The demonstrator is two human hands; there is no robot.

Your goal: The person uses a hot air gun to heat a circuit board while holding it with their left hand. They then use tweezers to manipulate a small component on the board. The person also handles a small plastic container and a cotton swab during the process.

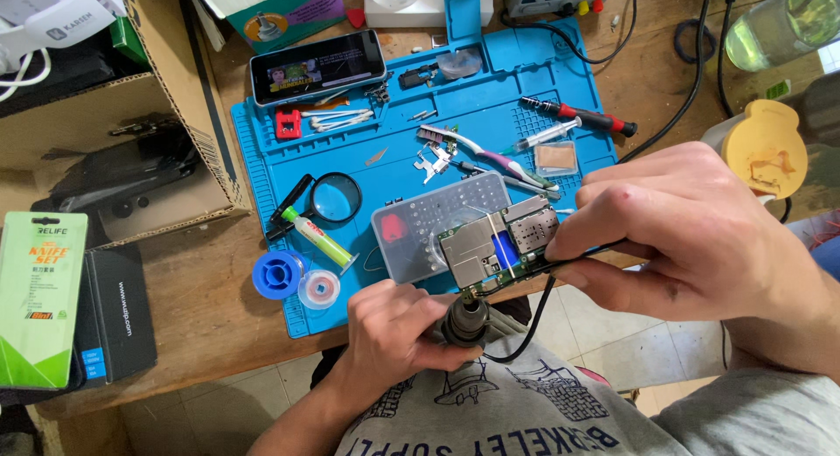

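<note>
While clear of the blue mat [262, 158], right hand [691, 237] fingers pinching circuit board [499, 242], left hand [389, 333] gripping black tool [464, 323].

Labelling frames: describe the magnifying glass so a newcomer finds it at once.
Start at the blue silicone repair mat on the wooden desk and go to its left half, below the smartphone lying screen-up. The round black-rimmed magnifying glass lies flat there, its black handle pointing lower left, beside a small green-capped white tube. It is the only clear lens in a ring; the blue spool below is solid.

green circuit board [497, 249] | held level | black tool [465, 320] beneath
</note>
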